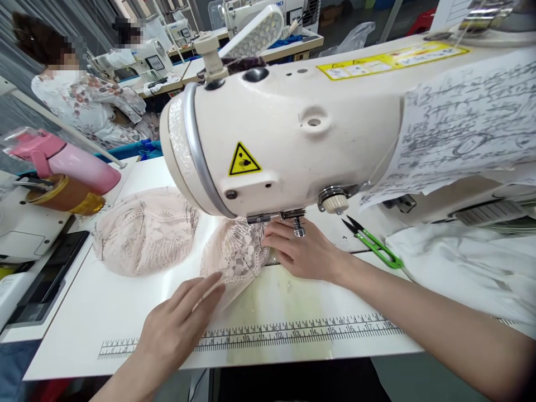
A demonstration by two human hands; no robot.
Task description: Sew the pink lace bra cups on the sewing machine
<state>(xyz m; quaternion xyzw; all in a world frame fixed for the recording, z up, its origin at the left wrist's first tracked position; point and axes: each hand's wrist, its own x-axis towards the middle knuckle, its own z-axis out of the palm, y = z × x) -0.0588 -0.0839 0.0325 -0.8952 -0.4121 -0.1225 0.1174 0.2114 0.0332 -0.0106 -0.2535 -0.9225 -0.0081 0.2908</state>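
Note:
A cream sewing machine (301, 128) fills the upper middle of the view. Under its head lies a piece of pink lace (237, 254). My left hand (178, 324) rests flat on the table with its fingers stretched out, the fingertips pressing the lace's near edge. My right hand (299, 248) sits just below the presser foot (293, 218), fingers curled and pressing the lace's right side down by the needle area.
A pile of pink lace pieces (144, 229) lies to the left. Green thread snips (374, 243) sit right of my hand. A ruler strip (301, 329) runs along the table's front edge. A pink bottle (79, 167) and tape roll (62, 195) stand far left. Other people sew behind.

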